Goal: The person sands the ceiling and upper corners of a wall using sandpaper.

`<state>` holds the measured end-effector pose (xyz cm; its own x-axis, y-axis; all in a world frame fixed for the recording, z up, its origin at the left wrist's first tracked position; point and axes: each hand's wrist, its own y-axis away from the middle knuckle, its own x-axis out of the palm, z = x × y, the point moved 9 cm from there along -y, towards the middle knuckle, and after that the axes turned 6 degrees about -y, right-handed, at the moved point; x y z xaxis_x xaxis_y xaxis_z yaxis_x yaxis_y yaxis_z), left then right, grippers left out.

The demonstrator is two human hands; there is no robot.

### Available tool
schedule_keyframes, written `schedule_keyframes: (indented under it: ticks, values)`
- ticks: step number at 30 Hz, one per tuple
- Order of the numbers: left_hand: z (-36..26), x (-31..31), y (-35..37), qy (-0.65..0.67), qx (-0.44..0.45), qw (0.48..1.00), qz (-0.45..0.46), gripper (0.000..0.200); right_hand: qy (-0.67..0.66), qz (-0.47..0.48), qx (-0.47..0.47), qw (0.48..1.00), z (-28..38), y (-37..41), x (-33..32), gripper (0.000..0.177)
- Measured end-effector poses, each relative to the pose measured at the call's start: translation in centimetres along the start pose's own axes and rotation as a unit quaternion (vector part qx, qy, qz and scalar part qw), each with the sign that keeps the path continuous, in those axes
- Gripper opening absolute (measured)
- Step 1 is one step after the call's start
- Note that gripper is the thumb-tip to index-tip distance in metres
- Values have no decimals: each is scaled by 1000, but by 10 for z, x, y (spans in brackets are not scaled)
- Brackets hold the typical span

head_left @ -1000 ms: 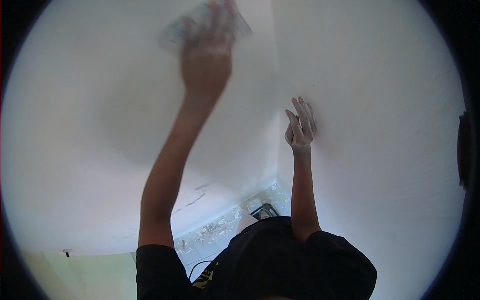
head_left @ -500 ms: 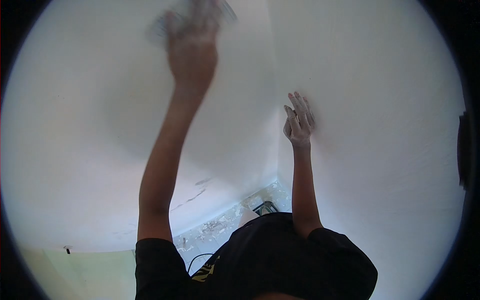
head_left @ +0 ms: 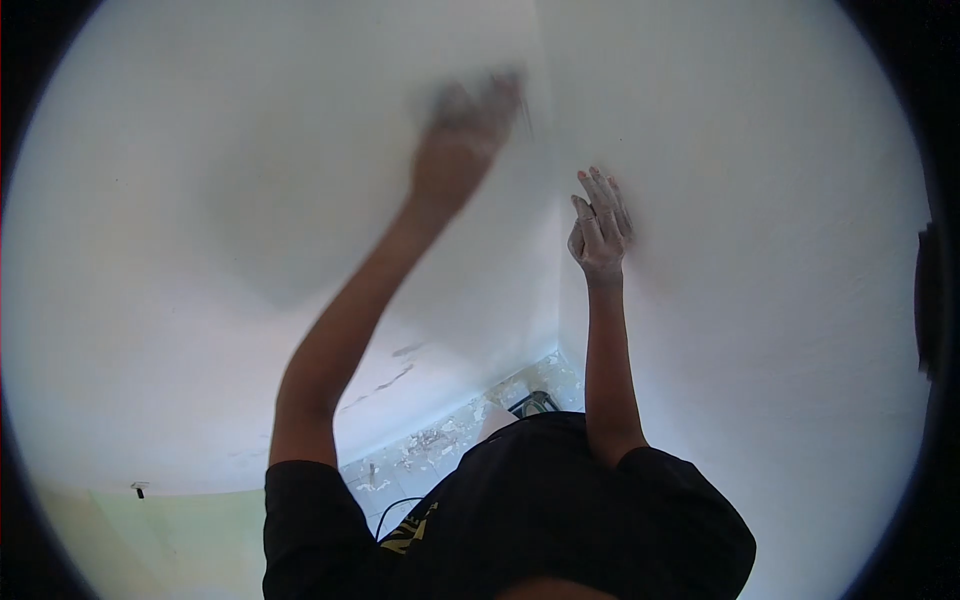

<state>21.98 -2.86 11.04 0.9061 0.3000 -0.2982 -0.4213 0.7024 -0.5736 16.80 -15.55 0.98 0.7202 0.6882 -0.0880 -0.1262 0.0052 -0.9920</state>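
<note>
My left hand is up against the left wall, close to the corner, and smeared by motion. Its fingers look bent over something greyish and flat, too blurred to name. My right hand, coated in pale dust, rests on the right wall just beside the corner. Its fingers stretch upward, slightly apart, and it holds nothing that I can see. Dark scuff marks show low on the left wall.
Below, the tiled floor carries pale flakes and debris. A dark-framed object stands near the corner's foot, partly hidden by my body. A black cable curves beside my shirt. Something dark sits at the far right edge.
My left hand has swept right and down across the left wall toward the corner. My right hand remains on the right wall, appearing slightly higher in view.
</note>
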Motion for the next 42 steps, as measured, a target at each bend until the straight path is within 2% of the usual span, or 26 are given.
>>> schedule_keyframes:
  ticks: [2,3,5,7,9,10,12,15,18,20,21,23,24,26,27,28,29,31,32,34,35,37,38,40,41,42]
  values:
    - [74,-35,-38,-3,-90,996,-28,58,3,-2,3,1000,-1,0,1,12]
    - [81,-38,-44,-3,-88,996,-27,58,6,-2,1,1000,-2,1,2,13]
    - [88,-28,-52,-208,-65,974,53,48,3,-7,0,1000,-4,2,2,12]
    - [36,-16,-29,48,-63,997,-15,58,0,-12,-2,1000,-3,-2,0,12]
    - [-57,27,23,113,6,993,38,55,2,-5,-2,1000,1,-8,-4,11]
    - [-92,34,48,209,14,977,49,54,7,-5,0,1000,2,-8,-6,11]
    - [-123,48,65,268,51,960,60,54,-12,-3,4,1000,0,-9,-6,8]
    - [-63,36,40,245,-12,969,41,55,-11,9,14,1000,-1,-9,-6,6]
    - [55,-23,-23,29,-40,999,-10,65,-14,-2,12,1000,1,-14,-10,6]
    - [116,-51,-46,71,-101,990,-64,67,-11,4,22,1000,-5,-2,-6,6]
    - [111,-49,-47,72,-97,990,-68,67,-16,12,23,1000,-7,-1,-3,6]
    - [97,-33,-39,24,-85,995,-35,67,-28,-6,20,999,-9,-1,-2,6]
    - [62,-13,-31,-81,-52,992,76,68,-41,-20,16,999,-9,-2,-4,6]
    - [-22,16,5,107,-13,993,57,67,-32,-18,19,999,-9,-3,-3,6]
    - [-76,45,35,113,2,986,126,65,-26,-12,18,999,-6,-3,-5,6]
    - [-126,66,67,227,31,964,137,65,-29,-10,15,999,-4,-2,-6,6]
    - [-160,66,91,247,28,958,143,61,-37,-14,23,999,-3,-6,-10,7]
    - [-210,86,133,353,61,898,257,45,-45,-21,26,998,0,-15,-16,9]
    - [-211,73,135,351,60,899,255,45,-48,-10,32,998,-1,-14,-16,9]
    - [-198,63,144,557,-104,754,331,33,-53,2,34,998,0,-16,-18,10]
    - [-187,60,145,556,-109,755,330,33,-59,10,43,997,-1,-16,-18,9]
    - [-160,67,159,689,-259,592,327,28,-71,21,51,996,0,-16,-17,10]
    - [-155,63,162,687,-264,593,326,28,-91,22,79,992,-4,-15,-16,12]
    - [-143,56,180,810,-488,240,219,38,-120,26,104,987,-5,-9,-12,13]
    - [-144,58,182,807,-494,242,215,38,-160,29,187,969,-21,6,-4,14]
    - [-151,62,184,812,-514,193,197,39,-198,33,270,942,-40,22,5,16]
